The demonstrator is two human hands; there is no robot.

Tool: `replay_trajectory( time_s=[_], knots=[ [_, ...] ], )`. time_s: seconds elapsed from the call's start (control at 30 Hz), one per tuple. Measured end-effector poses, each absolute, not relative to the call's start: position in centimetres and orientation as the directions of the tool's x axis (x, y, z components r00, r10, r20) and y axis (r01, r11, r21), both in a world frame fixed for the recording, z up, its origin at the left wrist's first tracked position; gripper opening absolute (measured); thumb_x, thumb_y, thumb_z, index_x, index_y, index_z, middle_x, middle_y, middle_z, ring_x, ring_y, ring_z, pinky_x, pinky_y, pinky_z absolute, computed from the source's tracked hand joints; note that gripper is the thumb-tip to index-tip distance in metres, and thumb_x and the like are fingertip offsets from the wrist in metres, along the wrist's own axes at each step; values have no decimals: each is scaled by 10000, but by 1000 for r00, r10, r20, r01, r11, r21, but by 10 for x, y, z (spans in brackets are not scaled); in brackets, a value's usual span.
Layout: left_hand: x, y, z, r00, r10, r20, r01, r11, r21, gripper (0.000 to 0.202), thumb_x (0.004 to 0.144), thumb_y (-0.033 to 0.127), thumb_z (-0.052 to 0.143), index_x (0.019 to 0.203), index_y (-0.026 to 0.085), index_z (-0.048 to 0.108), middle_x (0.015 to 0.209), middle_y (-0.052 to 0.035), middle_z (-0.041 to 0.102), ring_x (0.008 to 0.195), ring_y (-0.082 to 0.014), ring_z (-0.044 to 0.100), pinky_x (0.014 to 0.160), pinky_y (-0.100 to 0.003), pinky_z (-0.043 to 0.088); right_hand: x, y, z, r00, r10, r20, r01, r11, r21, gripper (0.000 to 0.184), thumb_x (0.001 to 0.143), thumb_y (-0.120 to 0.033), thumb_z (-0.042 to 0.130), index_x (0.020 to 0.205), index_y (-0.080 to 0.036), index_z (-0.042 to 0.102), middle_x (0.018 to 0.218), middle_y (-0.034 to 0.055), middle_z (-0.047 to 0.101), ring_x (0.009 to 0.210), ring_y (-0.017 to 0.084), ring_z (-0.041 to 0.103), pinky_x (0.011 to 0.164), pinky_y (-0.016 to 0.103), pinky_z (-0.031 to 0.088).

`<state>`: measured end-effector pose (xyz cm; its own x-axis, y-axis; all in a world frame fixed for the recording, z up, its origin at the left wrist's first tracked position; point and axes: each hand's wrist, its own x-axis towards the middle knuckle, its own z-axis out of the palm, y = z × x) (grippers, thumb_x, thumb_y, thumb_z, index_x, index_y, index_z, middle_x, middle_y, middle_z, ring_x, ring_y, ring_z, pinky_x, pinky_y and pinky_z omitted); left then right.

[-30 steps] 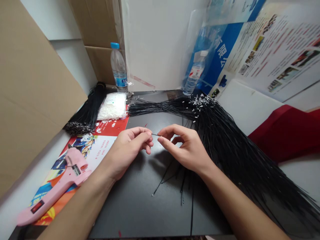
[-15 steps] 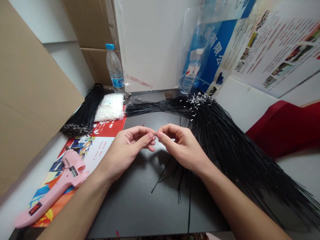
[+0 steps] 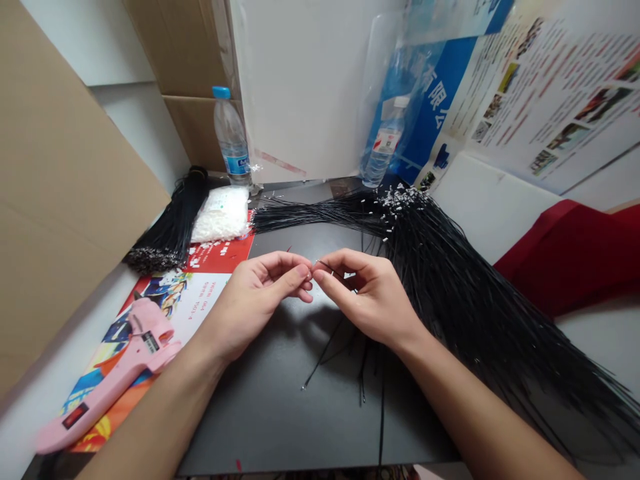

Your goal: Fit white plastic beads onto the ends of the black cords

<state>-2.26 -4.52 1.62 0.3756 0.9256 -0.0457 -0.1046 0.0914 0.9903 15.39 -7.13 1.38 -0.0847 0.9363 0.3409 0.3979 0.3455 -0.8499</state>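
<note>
My left hand [image 3: 255, 300] and my right hand [image 3: 367, 293] meet fingertip to fingertip above a black mat [image 3: 280, 400]. Both are pinched. The right one holds the end of a thin black cord [image 3: 334, 272] that runs back through its fingers and down to the mat. The left one pinches something tiny at that cord's tip; I cannot make it out. A few loose black cords [image 3: 325, 353] lie on the mat under my hands. A large fan of black cords [image 3: 465, 293] with white end pieces spreads to the right.
A pink glue gun [image 3: 107, 383] lies on a printed sheet [image 3: 190, 300] at the left. Behind it sit a second black cord bundle [image 3: 167, 230] and a bag of white pieces [image 3: 223, 213]. Two water bottles [image 3: 230, 137] [image 3: 383, 150] stand at the back. Cardboard [image 3: 60, 173] walls the left side; red cloth [image 3: 575, 257] lies right.
My two hands have come together; the gap with the bare cord tip between them has closed. The cord now shows looping over my right fingers. The view shifted slightly.
</note>
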Motion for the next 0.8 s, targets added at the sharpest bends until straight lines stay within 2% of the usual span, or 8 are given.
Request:
replay_trajectory(
  time_s=[0.17,0.3,0.47,0.57,0.7,0.8],
  knots=[
    [-23,-44,16,365,930,-46,-111,93,989,216,803,357,796,881,165,739,832,-25,714,718,-125,650,751,-259,538,155,-72,17,-89,944,316,374,326,-868,194,883,-314,657,874,-149,759,780,44,731,645,113,595,554,215,442],
    [-22,-44,17,342,939,-41,-93,78,993,258,785,390,804,893,165,737,880,-45,734,707,-138,657,746,-285,551,155,-73,21,-87,947,309,397,317,-861,224,900,-297,607,861,-152,773,736,38,718,586,98,560,497,206,383],
    [-19,-47,18,295,955,19,2,-20,1000,276,770,392,807,909,168,725,889,-55,748,680,-151,665,718,-296,557,156,-73,21,-69,951,302,440,301,-846,229,883,-276,607,752,-144,741,621,8,656,536,83,519,472,197,351],
    [-18,-48,16,291,954,74,35,-88,995,251,792,372,785,934,175,725,895,-50,747,683,-150,666,705,-282,548,155,-73,20,-73,941,331,497,322,-806,221,872,-251,604,724,-145,730,624,4,664,534,80,519,491,199,369],
    [-17,-49,17,295,952,85,89,-116,989,214,812,372,760,877,171,726,837,-46,736,692,-156,661,699,-269,533,155,-72,18,-123,926,357,569,360,-739,226,873,-220,581,713,-154,728,603,-5,652,534,80,515,516,206,376],
    [-17,-49,18,307,949,75,115,-115,987,229,814,392,749,830,167,709,800,-45,719,688,-159,654,690,-266,527,154,-72,16,-117,925,363,567,362,-740,172,866,-211,589,786,-157,732,626,-10,654,538,78,520,525,205,389]
  ],
)
